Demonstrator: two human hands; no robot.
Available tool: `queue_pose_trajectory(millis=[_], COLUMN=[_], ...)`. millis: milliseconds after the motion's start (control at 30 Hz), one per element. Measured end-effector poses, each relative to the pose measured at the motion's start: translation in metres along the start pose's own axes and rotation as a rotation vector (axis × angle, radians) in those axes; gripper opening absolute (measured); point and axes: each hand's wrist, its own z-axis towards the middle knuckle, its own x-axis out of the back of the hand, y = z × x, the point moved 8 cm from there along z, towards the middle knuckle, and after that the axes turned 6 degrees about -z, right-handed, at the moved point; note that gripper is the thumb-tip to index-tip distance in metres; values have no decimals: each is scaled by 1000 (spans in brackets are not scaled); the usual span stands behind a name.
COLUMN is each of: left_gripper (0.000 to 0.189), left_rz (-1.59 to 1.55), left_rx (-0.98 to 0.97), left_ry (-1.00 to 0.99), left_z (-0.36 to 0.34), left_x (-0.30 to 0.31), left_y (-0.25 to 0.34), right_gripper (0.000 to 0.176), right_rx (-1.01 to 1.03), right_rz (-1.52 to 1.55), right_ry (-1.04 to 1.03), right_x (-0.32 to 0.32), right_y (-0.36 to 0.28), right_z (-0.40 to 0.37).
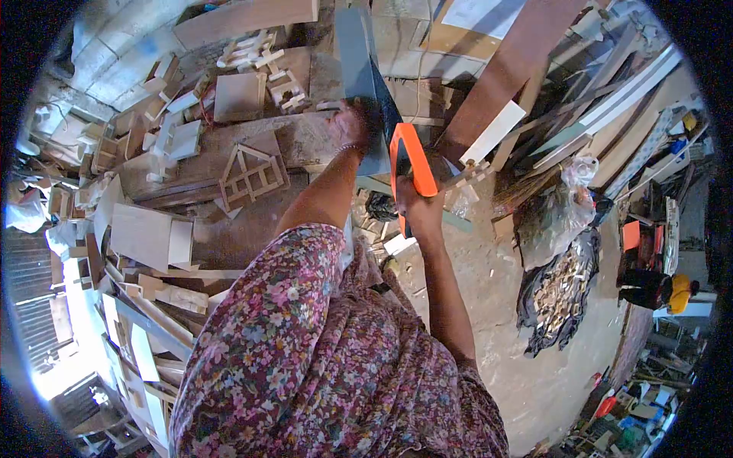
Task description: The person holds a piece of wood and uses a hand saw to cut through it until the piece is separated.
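My right hand (pixel 420 208) is wrapped round the orange handle of a handsaw (pixel 413 159). Its dark blade (pixel 385 98) points away from me and lies along the right side of a long blue-grey board (pixel 353 47). My left hand (pixel 353 126) grips the near part of that board, left of the blade; shadow hides some of its fingers. Whether the teeth are in the wood cannot be made out. Under the left forearm is the wooden workbench (pixel 206 164), and a small wooden lattice frame (pixel 252 177) lies on it.
Several small wooden pieces (pixel 284 90) and a flat panel (pixel 239 97) lie on the bench. A pale box (pixel 145 235) stands at left. Long planks (pixel 527 61) lean at right. A black sheet with wood scraps (pixel 561 294) lies on the floor. A person in yellow (pixel 678 294) is at far right.
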Motion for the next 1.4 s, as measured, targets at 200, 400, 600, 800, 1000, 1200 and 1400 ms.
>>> queue_pose_trajectory(millis=[200, 400, 600, 800, 1000, 1200, 1400], left_gripper=[43, 38, 42, 47, 48, 49, 46], left_rz=[61, 114, 81, 98, 13, 68, -16], left_rx=[-43, 75, 130, 161, 170, 3, 94], left_ry=[61, 43, 91, -36, -57, 151, -1], left_z=[11, 10, 4, 11, 13, 25, 7], left_x=[-22, -16, 4, -8, -19, -53, -12], left_y=[-14, -11, -2, -9, -15, -35, -8], right_gripper=[9, 6, 9, 15, 12, 11, 16], right_rx=[-37, 36, -140, 182, 36, 28, 47], right_rz=[-83, -160, 108, -258, -362, -288, -237], right_ry=[-19, 71, -15, 53, 60, 56, 48], right_x=[2, -10, 20, -16, 7, 8, -10], right_y=[9, -2, 12, -4, -36, -27, 22], right_z=[1, -9, 12, -16, -65, -60, 39])
